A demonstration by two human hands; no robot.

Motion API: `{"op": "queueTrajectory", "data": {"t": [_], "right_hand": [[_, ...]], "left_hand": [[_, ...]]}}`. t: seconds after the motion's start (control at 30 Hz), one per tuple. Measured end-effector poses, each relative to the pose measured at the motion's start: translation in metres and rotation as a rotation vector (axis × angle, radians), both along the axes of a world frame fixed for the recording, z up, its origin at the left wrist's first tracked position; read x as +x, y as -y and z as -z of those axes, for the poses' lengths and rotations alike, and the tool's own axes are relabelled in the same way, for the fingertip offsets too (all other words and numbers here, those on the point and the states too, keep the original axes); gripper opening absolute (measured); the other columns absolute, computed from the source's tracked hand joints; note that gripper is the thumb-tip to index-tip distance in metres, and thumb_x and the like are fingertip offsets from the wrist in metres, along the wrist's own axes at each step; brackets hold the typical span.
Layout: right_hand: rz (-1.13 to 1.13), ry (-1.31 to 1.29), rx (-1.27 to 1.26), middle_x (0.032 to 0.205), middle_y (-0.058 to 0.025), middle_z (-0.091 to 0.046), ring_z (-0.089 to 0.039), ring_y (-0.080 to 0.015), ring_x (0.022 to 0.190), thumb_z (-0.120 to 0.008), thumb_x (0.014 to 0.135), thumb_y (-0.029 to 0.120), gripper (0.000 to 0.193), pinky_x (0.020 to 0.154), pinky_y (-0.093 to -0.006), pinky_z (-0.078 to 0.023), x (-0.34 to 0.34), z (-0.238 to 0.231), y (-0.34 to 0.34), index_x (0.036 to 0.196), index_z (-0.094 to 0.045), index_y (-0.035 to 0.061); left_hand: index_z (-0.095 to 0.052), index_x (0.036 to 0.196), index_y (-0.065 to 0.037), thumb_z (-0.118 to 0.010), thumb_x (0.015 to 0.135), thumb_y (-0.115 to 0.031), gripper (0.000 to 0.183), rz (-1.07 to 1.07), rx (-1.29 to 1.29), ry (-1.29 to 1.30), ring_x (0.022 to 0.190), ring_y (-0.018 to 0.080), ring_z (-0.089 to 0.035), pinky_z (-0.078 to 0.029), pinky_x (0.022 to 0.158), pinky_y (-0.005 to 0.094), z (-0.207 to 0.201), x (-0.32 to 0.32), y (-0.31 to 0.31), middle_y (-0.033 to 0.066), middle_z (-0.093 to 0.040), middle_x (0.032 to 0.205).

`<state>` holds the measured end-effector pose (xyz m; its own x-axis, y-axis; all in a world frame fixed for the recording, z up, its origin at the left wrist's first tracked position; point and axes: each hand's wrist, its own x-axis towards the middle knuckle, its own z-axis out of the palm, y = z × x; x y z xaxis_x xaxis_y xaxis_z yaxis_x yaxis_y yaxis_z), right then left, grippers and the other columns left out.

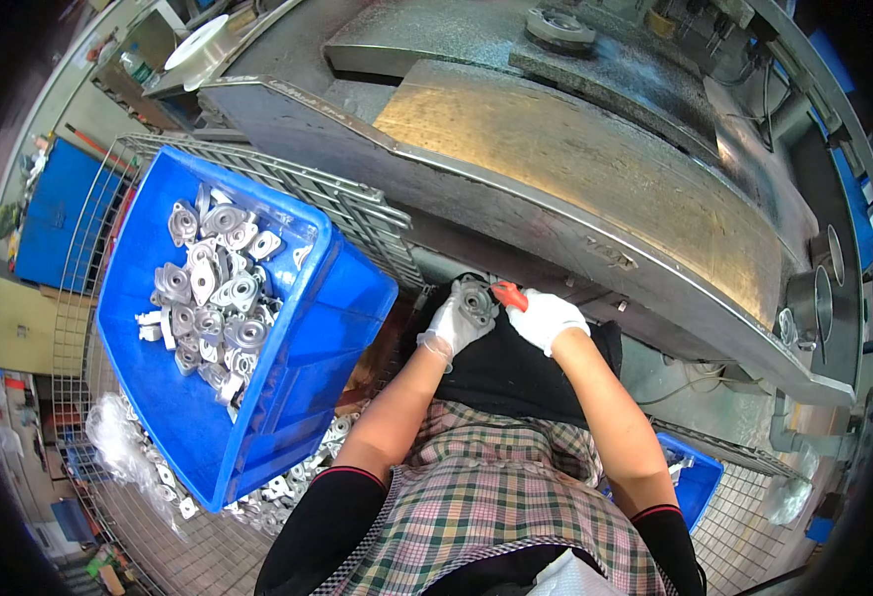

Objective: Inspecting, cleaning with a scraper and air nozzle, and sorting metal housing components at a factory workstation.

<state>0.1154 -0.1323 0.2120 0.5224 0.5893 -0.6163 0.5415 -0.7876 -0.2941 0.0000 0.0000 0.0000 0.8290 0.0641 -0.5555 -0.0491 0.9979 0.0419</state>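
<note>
Over my lap, my left hand (454, 326), in a white glove, is closed around a grey metal flange casting (475, 301) with a round ring in its middle. My right hand (548, 320), gloved in white too, grips a small tool with a red handle (510, 295). The tool points left at the casting's edge; a thin tip shows there, but its kind is too small to tell, and so is whether it touches. To my left, a tilted blue bin (332, 328) holds many similar castings (223, 283).
A wire cage basket (377, 214) stands behind and under the bin, with more castings (287, 492) below it. A steel machine table (575, 199) stretches in front of me. At the lower right sits a smaller blue bin (700, 487). Metal cups (812, 303) hang at the far right.
</note>
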Motion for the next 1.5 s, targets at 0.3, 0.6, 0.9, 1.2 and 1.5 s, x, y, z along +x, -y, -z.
{"op": "queueTrajectory", "data": {"t": [0.3, 0.6, 0.9, 1.2, 1.5], "right_hand": [[0.073, 0.068, 0.040, 0.096, -0.0178, -0.074, -0.073, -0.0338, 0.083, -0.050, 0.093, 0.043, 0.045, 0.082, -0.0435, -0.055, 0.007, 0.009, 0.010, 0.115, -0.067, 0.0080], [0.085, 0.060, 0.034, 0.097, -0.0180, -0.074, -0.073, -0.0337, 0.084, -0.050, 0.092, 0.043, 0.046, 0.082, -0.0436, -0.055, 0.007, 0.015, 0.012, 0.116, -0.065, 0.0068], [0.044, 0.114, 0.106, 0.096, -0.0178, -0.074, -0.072, -0.0344, 0.084, -0.048, 0.093, 0.043, 0.045, 0.082, -0.0441, -0.055, -0.004, 0.018, 0.016, 0.116, -0.064, 0.0070], [0.049, 0.046, 0.186, 0.095, -0.0214, -0.072, -0.070, -0.0396, 0.088, -0.049, 0.096, 0.045, 0.043, 0.081, -0.0476, -0.055, -0.017, 0.010, 0.050, 0.114, -0.059, 0.0077], [0.645, 0.156, 0.733, 0.104, -0.0109, -0.073, -0.068, -0.0199, 0.095, -0.073, 0.088, 0.024, 0.037, 0.089, -0.0328, -0.052, -0.023, -0.104, 0.224, 0.120, -0.068, 0.0051]], "left_hand": [[-0.052, 0.137, -0.021, -0.040, 0.101, -0.060, 0.055, 0.020, -1.105, 0.508, 0.126, 0.0363, -0.047, -0.032, 0.108, 0.0541, 0.068, -0.001, -0.016, 0.0089, -0.056, 0.139], [-0.050, 0.140, -0.024, -0.030, 0.105, -0.054, 0.051, 0.056, 0.034, -0.019, 0.132, 0.0354, -0.044, -0.030, 0.111, 0.0549, 0.000, 0.003, -0.004, 0.0048, -0.052, 0.146], [-0.053, 0.136, -0.022, -0.037, 0.101, -0.060, 0.054, -0.017, -1.139, 0.480, 0.129, 0.0364, -0.046, -0.031, 0.109, 0.0577, 0.053, -0.002, -0.014, 0.0069, -0.054, 0.141], [-0.050, 0.143, -0.018, -0.031, 0.103, -0.057, 0.059, -0.016, -0.681, 0.332, 0.137, 0.0332, -0.044, -0.026, 0.115, 0.0590, 0.019, -0.003, -0.005, 0.0054, -0.053, 0.146], [-0.054, 0.135, -0.008, -0.032, 0.100, -0.066, 0.071, 0.139, 0.084, 0.272, 0.118, 0.0406, -0.056, -0.045, 0.097, 0.0553, -0.092, -0.004, 0.011, 0.0162, -0.062, 0.129]]}}
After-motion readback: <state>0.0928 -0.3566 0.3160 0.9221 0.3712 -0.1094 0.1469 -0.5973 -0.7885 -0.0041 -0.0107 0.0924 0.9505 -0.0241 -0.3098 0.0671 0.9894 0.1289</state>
